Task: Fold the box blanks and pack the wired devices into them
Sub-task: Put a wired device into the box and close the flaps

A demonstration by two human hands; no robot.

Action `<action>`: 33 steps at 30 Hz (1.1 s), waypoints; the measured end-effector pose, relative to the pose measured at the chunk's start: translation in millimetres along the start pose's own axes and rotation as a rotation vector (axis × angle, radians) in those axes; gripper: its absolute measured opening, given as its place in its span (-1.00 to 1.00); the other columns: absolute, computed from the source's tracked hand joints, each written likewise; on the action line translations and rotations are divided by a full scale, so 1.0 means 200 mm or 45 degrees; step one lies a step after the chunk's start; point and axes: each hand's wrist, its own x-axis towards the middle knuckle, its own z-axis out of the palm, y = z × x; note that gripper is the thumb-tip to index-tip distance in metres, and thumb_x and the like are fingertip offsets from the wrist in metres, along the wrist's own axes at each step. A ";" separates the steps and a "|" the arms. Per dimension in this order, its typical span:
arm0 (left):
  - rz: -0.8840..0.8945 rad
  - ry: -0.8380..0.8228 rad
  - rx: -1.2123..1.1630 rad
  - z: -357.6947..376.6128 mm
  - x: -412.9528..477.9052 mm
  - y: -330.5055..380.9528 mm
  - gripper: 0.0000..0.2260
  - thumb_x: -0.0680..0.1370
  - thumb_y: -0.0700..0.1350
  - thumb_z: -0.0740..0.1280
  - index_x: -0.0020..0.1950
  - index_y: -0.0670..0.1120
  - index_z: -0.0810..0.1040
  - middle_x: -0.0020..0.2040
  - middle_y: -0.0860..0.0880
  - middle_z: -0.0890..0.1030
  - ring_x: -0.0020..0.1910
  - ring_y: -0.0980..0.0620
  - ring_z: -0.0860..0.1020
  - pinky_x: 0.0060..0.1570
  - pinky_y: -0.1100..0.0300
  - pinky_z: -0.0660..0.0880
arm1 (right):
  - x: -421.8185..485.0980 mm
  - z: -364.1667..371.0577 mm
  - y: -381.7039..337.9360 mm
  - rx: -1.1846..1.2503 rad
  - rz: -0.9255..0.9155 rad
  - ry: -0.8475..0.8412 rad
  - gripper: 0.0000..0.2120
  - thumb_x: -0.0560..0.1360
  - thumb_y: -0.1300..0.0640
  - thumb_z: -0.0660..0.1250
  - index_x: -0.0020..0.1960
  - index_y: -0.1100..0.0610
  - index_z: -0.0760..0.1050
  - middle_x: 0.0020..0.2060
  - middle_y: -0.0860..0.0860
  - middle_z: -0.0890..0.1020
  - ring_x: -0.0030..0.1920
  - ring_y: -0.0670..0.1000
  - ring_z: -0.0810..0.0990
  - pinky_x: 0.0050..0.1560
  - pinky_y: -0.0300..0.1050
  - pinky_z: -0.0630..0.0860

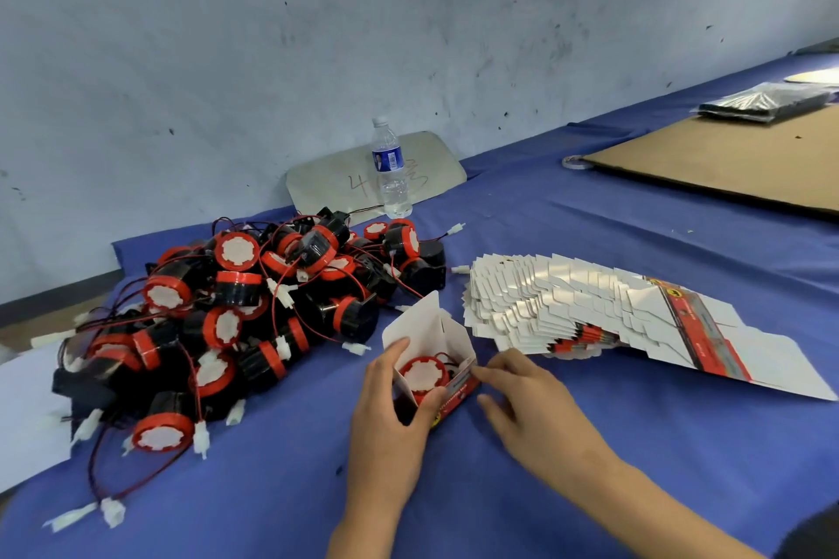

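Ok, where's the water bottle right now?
The water bottle stands upright at the table's far edge by the wall, just behind the device pile.

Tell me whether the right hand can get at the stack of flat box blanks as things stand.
Probably yes: the right hand touches only the open box's edge, and the box blanks lie fanned just beyond it, nothing between.
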 end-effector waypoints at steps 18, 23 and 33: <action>0.013 0.020 -0.038 0.00 0.00 0.01 -0.52 0.46 0.02 0.46 0.23 0.36 0.30 0.24 0.31 0.43 0.21 0.15 0.50 0.14 0.21 0.48 | 0.13 -0.07 -0.08 -0.104 0.043 -0.066 -0.70 0.57 0.03 0.15 0.28 -0.05 0.44 0.01 -0.08 0.56 0.03 0.03 0.53 -0.03 -0.07 0.51; 0.012 0.027 -0.050 0.00 0.00 0.01 -0.52 0.46 0.02 0.46 0.21 0.39 0.30 0.23 0.31 0.44 0.21 0.12 0.51 0.16 0.11 0.51 | 0.19 -0.10 -0.11 -0.193 0.094 -0.343 -0.49 0.50 0.16 0.13 0.41 -0.18 0.27 -0.08 0.02 0.59 -0.06 0.11 0.56 -0.11 -0.06 0.54; -0.056 -0.046 -0.129 -0.01 0.00 0.02 -0.30 0.35 0.22 0.39 0.37 0.48 0.07 0.30 0.31 0.39 0.16 0.42 0.42 0.05 0.43 0.43 | 0.37 -0.16 -0.22 -0.336 0.291 -0.965 -0.83 0.46 0.26 0.08 0.00 0.16 0.38 -0.56 0.04 0.57 -0.54 -0.04 0.50 -0.38 -0.16 0.45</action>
